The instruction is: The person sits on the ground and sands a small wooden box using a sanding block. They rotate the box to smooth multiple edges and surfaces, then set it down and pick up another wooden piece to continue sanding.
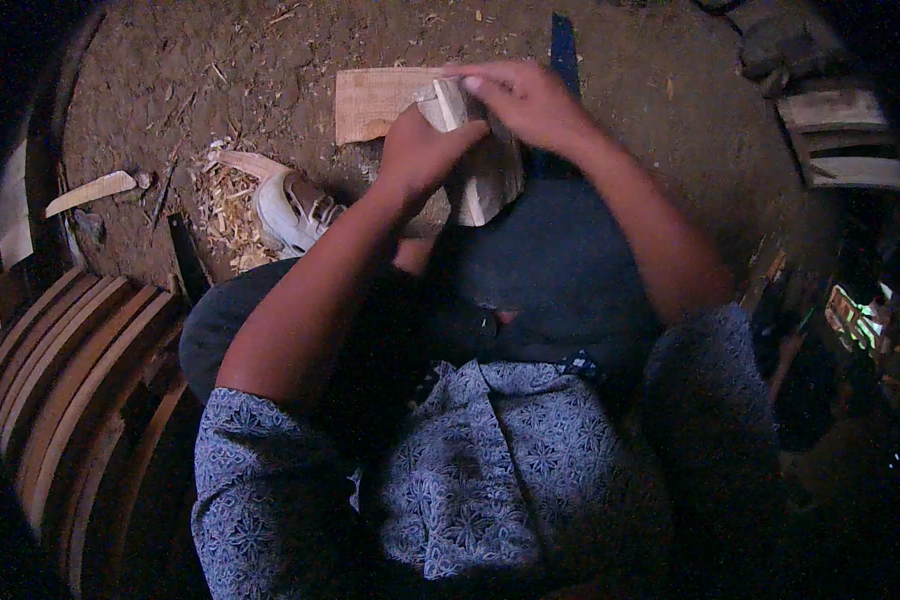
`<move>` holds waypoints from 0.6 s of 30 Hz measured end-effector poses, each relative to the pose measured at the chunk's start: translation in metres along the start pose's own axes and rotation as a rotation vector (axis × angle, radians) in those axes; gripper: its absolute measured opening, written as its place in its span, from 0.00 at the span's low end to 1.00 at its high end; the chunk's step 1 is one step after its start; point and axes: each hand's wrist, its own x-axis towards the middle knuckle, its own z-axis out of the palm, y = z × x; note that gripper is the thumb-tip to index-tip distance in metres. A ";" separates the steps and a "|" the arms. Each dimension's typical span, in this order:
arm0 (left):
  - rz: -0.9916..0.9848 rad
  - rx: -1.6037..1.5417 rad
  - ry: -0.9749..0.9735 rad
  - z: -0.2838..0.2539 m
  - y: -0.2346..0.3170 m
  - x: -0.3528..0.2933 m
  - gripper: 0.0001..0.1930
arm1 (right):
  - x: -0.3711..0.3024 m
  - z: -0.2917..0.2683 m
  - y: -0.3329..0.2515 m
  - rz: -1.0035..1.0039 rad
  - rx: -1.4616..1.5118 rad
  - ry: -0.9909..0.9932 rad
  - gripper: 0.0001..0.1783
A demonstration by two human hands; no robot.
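Note:
A pale wooden piece with a straight lighter edge stands tilted over my lap. My left hand grips its left side, the thumb stretched across the light edge. At the far end of the same piece, my right hand holds the top between thumb and fingers. Some of the fingers of both hands are hidden behind the wood. Just beyond my left hand, a flat light-coloured board lies on the ground, partly covered by the hands and the piece.
Wood shavings lie on the dirt floor beside a pale shoe. Several curved wooden pieces are lined up at the left. A small wood strip lies farther out. Pale wooden blocks sit at the far right. A dark blue strip extends ahead.

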 end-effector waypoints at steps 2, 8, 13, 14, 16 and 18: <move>-0.039 -0.010 0.014 0.001 0.000 0.000 0.24 | -0.003 0.010 -0.009 0.003 0.073 -0.016 0.16; -0.007 -0.058 0.016 0.004 0.000 0.001 0.24 | 0.003 0.001 0.016 0.068 0.053 -0.005 0.16; -0.046 -0.058 0.018 0.004 -0.002 0.000 0.25 | 0.007 0.001 0.039 0.021 0.106 -0.005 0.16; -0.031 -0.079 0.013 0.004 -0.004 0.001 0.25 | 0.006 -0.007 0.042 0.065 0.078 0.008 0.16; -0.025 -0.065 0.019 0.003 0.003 0.003 0.25 | 0.002 0.000 0.016 0.037 0.061 0.010 0.16; -0.065 0.007 0.044 0.002 0.012 -0.007 0.25 | -0.005 0.008 -0.022 0.069 0.044 -0.007 0.16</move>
